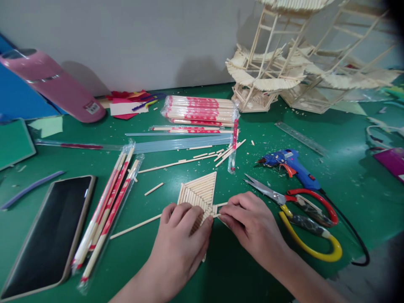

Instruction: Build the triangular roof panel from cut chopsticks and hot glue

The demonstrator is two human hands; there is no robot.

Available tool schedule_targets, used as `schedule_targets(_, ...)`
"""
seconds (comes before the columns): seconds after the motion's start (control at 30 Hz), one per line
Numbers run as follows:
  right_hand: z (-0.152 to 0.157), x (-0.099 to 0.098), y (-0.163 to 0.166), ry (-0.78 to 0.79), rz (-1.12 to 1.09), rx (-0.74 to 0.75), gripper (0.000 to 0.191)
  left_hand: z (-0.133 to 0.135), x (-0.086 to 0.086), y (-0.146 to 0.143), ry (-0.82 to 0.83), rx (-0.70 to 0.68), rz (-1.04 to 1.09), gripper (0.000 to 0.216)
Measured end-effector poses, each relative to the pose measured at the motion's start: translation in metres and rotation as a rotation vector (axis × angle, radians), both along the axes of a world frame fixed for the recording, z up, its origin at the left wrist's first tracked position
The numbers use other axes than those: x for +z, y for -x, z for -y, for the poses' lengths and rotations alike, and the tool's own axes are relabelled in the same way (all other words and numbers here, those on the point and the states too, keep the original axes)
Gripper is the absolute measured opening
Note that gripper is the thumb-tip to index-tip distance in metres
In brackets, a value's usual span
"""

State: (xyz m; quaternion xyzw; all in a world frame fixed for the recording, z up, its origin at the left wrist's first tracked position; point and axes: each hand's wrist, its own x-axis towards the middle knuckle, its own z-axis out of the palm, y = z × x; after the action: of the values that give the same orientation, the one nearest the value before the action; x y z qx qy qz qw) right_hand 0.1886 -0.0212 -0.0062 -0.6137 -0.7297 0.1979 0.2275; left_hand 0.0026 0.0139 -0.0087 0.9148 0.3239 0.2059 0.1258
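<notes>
A small panel of wooden sticks laid side by side lies on the green mat in front of me. My left hand rests on the panel's near edge, fingers curled and pressed down on the sticks. My right hand pinches a short thin stick at the panel's right corner, thumb and fingers closed together. Part of the panel is hidden under my left hand.
Scissors with red and yellow handles and a blue glue gun lie to the right. Wrapped chopsticks and a phone lie at the left, a chopstick pack and loose sticks behind. Stick-built tower models and a pink bottle stand at the back.
</notes>
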Motion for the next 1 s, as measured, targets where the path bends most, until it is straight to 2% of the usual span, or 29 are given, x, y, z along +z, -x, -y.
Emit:
schedule_targets(0.4,-0.004,0.005,-0.006,0.035,0.001,0.141,0.017,0.000,0.004,-0.003,0.052,0.059,0.070,0.018)
schedule_targets(0.53,0.001,0.011,-0.009,-0.004,-0.033,0.127,0.014,0.004,0.014,-0.006,0.044,0.121,0.111,0.016)
schedule_targets(0.63,0.006,0.020,-0.010,-0.020,-0.169,0.083,0.012,0.010,0.022,-0.011,0.075,0.169,0.212,0.013)
schedule_targets(0.77,0.011,0.030,-0.006,0.039,-0.502,-0.003,0.007,0.019,0.031,-0.021,0.419,0.204,0.410,0.012)
schedule_targets(0.9,0.014,0.034,0.002,0.132,-0.855,-0.083,0.012,0.030,0.036,-0.034,0.775,0.317,0.656,0.025)
schedule_targets(1.0,0.016,0.033,0.009,0.185,-1.070,-0.095,0.016,0.036,0.040,-0.043,0.965,0.307,0.858,0.025)
